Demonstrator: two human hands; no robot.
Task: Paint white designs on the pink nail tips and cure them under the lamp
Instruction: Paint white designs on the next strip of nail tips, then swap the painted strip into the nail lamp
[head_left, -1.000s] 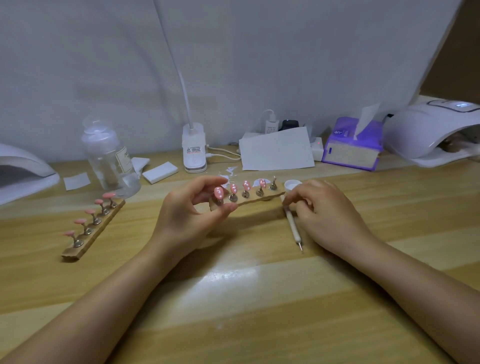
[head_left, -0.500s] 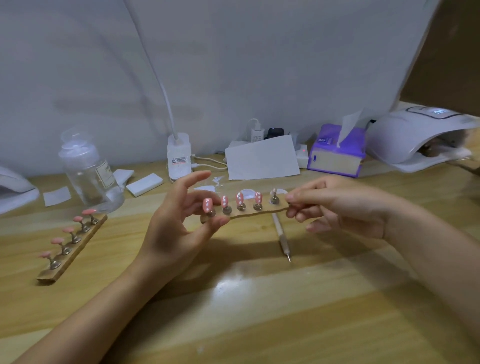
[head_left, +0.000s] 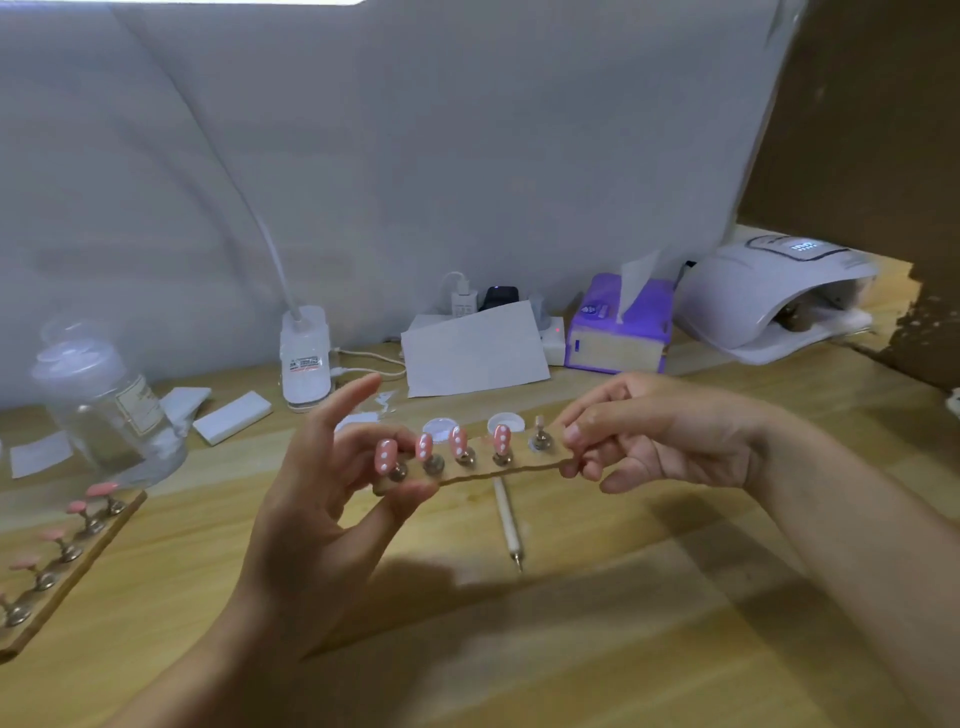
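Wooden strip (head_left: 498, 467) pinched between hands.

1. I hold a wooden strip (head_left: 511, 466) level above the desk, one end in each hand; its pink nail tips (head_left: 458, 440) carry white dots.
2. The white curing lamp (head_left: 763, 299) sits at the desk's far right corner.
3. The dotting pen (head_left: 508, 519) lies on the desk beneath the strip.

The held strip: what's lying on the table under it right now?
Below the held strip, a white dotting pen lies on the table, tip toward the camera. Its far end is hidden behind the strip.
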